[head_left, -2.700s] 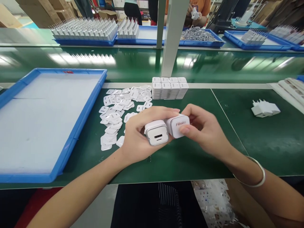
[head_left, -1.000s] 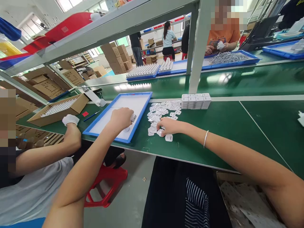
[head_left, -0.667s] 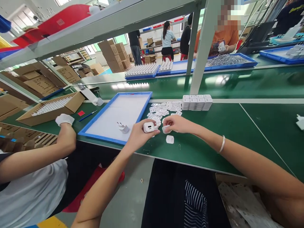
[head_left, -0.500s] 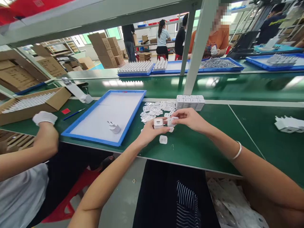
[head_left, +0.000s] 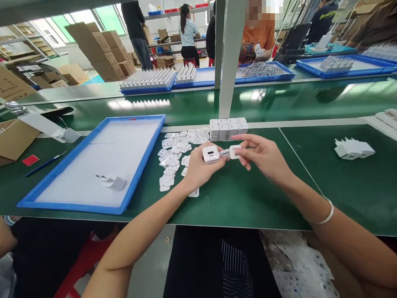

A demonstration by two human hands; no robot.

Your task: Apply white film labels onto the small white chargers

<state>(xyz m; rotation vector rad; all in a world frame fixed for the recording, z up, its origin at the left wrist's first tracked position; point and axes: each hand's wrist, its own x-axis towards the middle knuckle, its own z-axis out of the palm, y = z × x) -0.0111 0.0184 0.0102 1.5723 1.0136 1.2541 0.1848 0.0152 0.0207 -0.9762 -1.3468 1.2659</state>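
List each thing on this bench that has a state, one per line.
Left hand: closed around a white charger, port end facing the camera.
Right hand: pinching a small white cover.
Blue tray: holds one charger lying on its side.
Loose covers: scattered flat.
Stacked covers: neat rows.

Lettering on the small white label (head_left: 235,151) too small to read.

A blue tray (head_left: 145,159), loose white stickers (head_left: 173,153) and stacked white blocks (head_left: 228,129) are carried by the green worktop (head_left: 248,198). Two chargers (head_left: 353,149) are seen at its right, a pen (head_left: 45,164) and a red tag (head_left: 30,160) at its left.
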